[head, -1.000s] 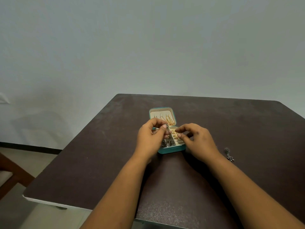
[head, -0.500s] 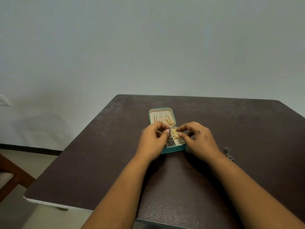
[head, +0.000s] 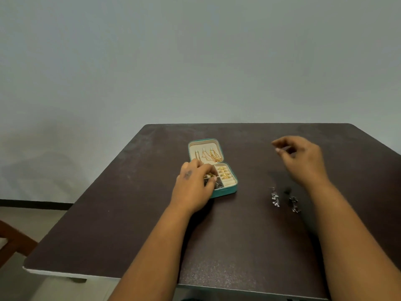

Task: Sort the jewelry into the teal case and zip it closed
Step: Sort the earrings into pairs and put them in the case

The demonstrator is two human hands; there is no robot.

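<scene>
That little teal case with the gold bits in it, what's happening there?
A person is sorting jewelry into the open teal case on a dark table. The left hand reaches into its lower half, fingertips at a small piece by the dark jewelry; what it holds is unclear. Gold chains hang in the lid and gold rings sit in the slots. The right hand hovers off to the side, loosely curled. Two silver dangly earrings lie loose on the table, so the case is not yet zipped.
</scene>
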